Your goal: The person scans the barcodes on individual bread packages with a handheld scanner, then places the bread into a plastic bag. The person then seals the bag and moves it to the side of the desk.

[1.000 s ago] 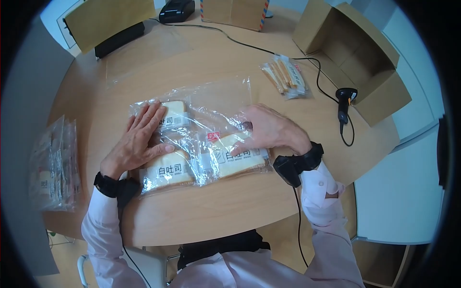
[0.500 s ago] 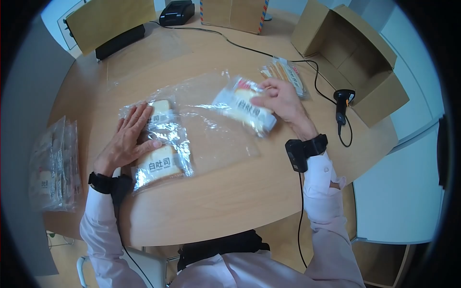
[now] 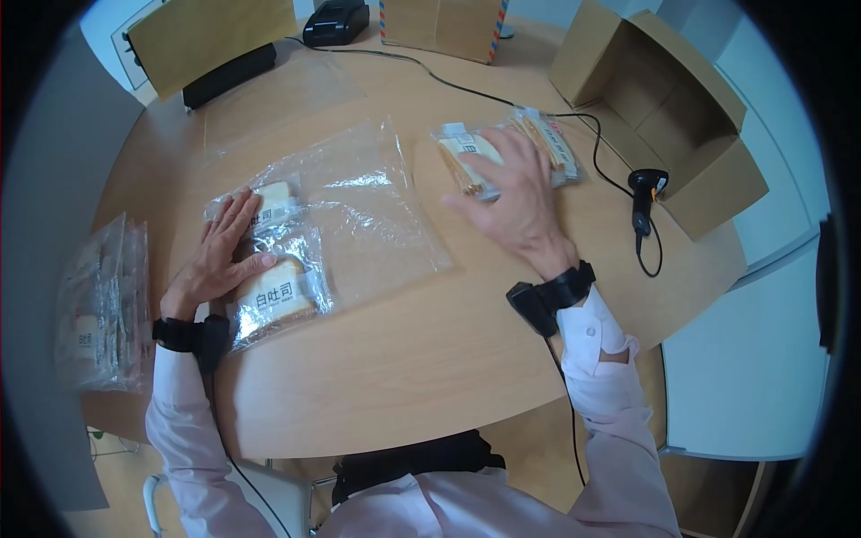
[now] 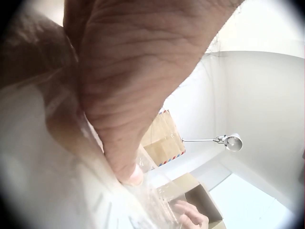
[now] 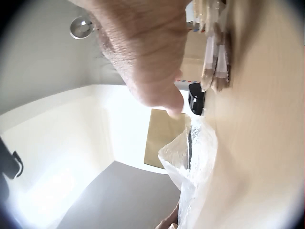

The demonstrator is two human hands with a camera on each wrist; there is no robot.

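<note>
The left hand (image 3: 218,255) lies flat with straight fingers on two wrapped bread packets (image 3: 269,260) that sit inside a clear plastic bag (image 3: 359,215) on the left part of the round wooden desk (image 3: 404,377); the thumb rests against the nearer packet, which carries dark printed characters. The bag spreads out to the right of those packets, its open part lying flat and wrinkled on the desk. The two hands are well apart. The right hand (image 3: 511,193) reaches across to the far right of the desk and rests on a third bread packet (image 3: 462,157), fingers spread and mostly straight over it rather than curled round it; whether it grips the wrapper at all I cannot tell from the head view. That packet lies just beside a packet of biscuit sticks (image 3: 549,143), touching or slightly overlapping it. A black handheld scanner (image 3: 646,193) lies to the right of the hand, its cable running back across the desk, and an open cardboard box (image 3: 664,99) stands at the far right edge. At the far side are a small black printer (image 3: 334,20), a dark flat device (image 3: 229,76) under a brown envelope (image 3: 211,36), and another box with striped edges (image 3: 439,22). A stack of clear bags (image 3: 99,305) sits at the left edge. In the left wrist view the palm presses close on crinkled plastic.
</note>
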